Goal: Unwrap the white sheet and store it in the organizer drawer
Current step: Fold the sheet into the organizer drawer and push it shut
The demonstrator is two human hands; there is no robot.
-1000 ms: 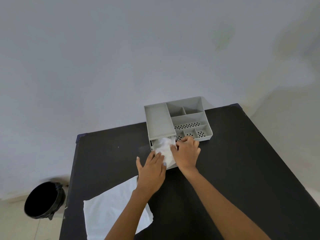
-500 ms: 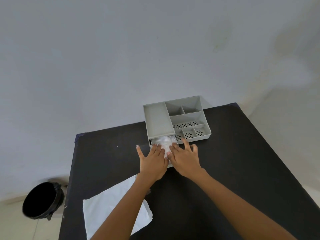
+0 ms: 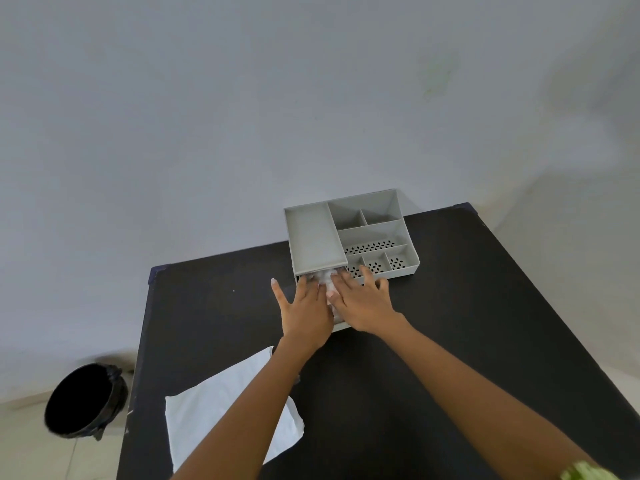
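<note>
A grey organizer [image 3: 315, 237] with several compartments stands at the back of the black table [image 3: 450, 306]. Its drawer [image 3: 341, 326] is pulled out toward me from under the left part. A crumpled white sheet [image 3: 325, 277] lies in the drawer, mostly hidden by my hands. My left hand [image 3: 304, 313] rests flat on it with fingers spread. My right hand [image 3: 363, 303] lies beside it, also flat, fingers spread over the sheet and the drawer's right side. Neither hand grips anything.
A flat white wrapper sheet [image 3: 214, 407] lies on the table near the front left, partly under my left forearm. A black bin [image 3: 83, 400] stands on the floor left of the table. The wall is right behind the organizer.
My right hand, which was curled on the sheet, has flattened. Both hands now press the sheet down, and less of the sheet shows above the drawer.
</note>
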